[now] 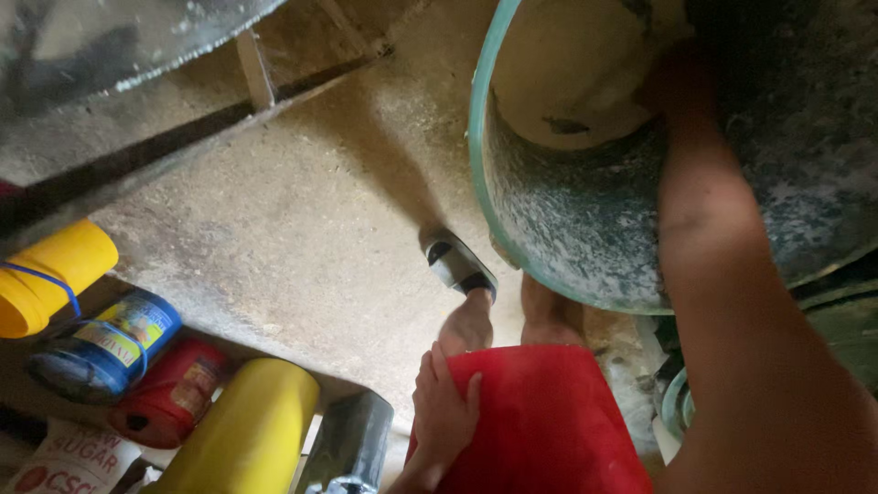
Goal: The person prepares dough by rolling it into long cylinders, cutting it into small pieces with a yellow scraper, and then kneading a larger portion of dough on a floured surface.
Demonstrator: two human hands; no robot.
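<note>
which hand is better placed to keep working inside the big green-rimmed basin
Right, probably. The right arm already reaches into the basin, though its hand is hidden inside. The left hand rests on the red shorts, apart from the basin.

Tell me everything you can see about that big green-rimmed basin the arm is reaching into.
The basin is large and round with a thin green rim; its outer wall looks grey, mottled and grimy, its inside pale and smooth with one dark smudge. It is tilted, opening toward the camera, above the dusty floor. The right arm reaches inside, its hand hidden. The left hand rests apart on red cloth.
</note>
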